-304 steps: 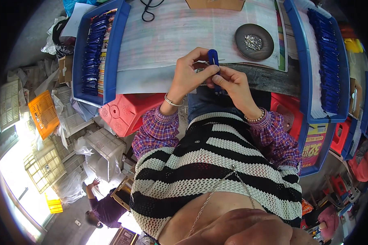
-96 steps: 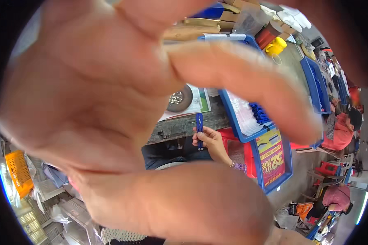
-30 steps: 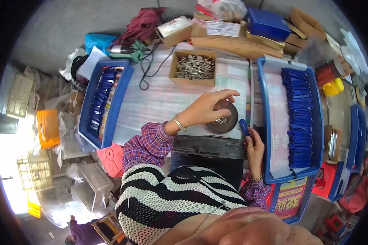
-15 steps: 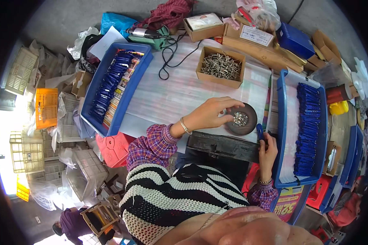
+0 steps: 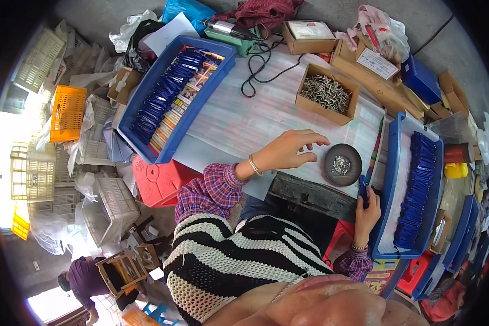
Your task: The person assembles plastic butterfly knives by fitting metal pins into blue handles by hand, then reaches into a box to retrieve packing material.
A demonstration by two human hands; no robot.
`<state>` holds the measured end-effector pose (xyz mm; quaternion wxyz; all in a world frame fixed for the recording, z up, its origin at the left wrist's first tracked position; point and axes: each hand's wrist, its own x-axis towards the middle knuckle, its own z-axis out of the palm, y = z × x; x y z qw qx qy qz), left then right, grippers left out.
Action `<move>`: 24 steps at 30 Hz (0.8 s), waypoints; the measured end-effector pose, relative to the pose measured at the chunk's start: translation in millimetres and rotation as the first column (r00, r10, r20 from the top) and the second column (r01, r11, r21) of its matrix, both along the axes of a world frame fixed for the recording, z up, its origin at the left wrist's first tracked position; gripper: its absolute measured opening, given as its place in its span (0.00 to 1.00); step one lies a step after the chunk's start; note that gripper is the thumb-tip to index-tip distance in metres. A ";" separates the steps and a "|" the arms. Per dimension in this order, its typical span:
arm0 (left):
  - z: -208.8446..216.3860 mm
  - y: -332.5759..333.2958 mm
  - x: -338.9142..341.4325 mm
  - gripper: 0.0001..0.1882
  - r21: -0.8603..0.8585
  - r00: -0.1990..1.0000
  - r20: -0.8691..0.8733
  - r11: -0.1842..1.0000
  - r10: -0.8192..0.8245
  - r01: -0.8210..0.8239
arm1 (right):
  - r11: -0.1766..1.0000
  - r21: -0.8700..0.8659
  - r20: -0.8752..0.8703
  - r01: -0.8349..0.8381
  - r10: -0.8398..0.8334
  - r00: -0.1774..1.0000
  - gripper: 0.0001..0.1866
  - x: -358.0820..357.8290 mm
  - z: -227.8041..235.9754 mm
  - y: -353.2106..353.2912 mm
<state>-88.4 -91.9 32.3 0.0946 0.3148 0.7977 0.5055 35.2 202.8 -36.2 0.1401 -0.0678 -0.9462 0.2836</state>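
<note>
My left hand (image 5: pixel 289 151) hovers over the table just left of a dark round bowl (image 5: pixel 331 176). Its thumb and fingers are apart, and nothing shows between them. Small shiny metal pieces (image 5: pixel 342 165) lie in the bowl. At the right end of a dark, worn metal block (image 5: pixel 309 194), my right hand (image 5: pixel 368 216) is closed on a slim blue handle-shaped piece (image 5: pixel 363 186), which points up and away from me. The lower part of that piece is hidden by my fingers.
Blue trays (image 5: pixel 180 126) (image 5: pixel 388 179) holding many similar blue pieces flank the table. A cardboard box (image 5: pixel 339 115) of metal pins stands behind the bowl. A corded power tool (image 5: pixel 231 30) lies at the back. A red stool (image 5: pixel 156 179) is at left; another person bends at lower left.
My left hand has drawn away from the bowl's rim to its left. The view has swung, shifting the table's contents to the right. My right hand still holds the blue piece.
</note>
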 end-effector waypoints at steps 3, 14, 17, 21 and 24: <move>-3.6 -6.4 3.1 0.21 0.017 1.000 0.016 1.000 0.022 -0.022 | 0.999 0.035 0.004 0.032 -0.032 0.999 0.19 0.2 -0.1 -1.7; -1.7 -18.4 7.4 0.23 -0.017 0.998 0.052 0.999 0.048 -0.047 | 0.999 0.011 -0.055 0.053 -0.053 0.997 0.17 0.1 -3.8 -5.7; -3.0 -13.8 2.2 0.23 -0.031 0.998 0.046 0.999 0.036 -0.035 | 0.999 0.010 -0.053 0.040 -0.040 0.998 0.17 1.9 -5.2 -6.0; -2.5 -2.2 -9.4 0.22 -0.041 0.999 0.046 0.999 0.019 -0.017 | 0.999 0.020 -0.098 0.045 -0.043 0.994 0.16 3.7 -5.5 -3.8; -3.6 3.8 -28.4 0.22 -0.050 1.000 0.007 0.999 0.007 -0.007 | 0.999 -0.012 -0.090 0.046 -0.047 0.995 0.16 3.1 -6.5 0.2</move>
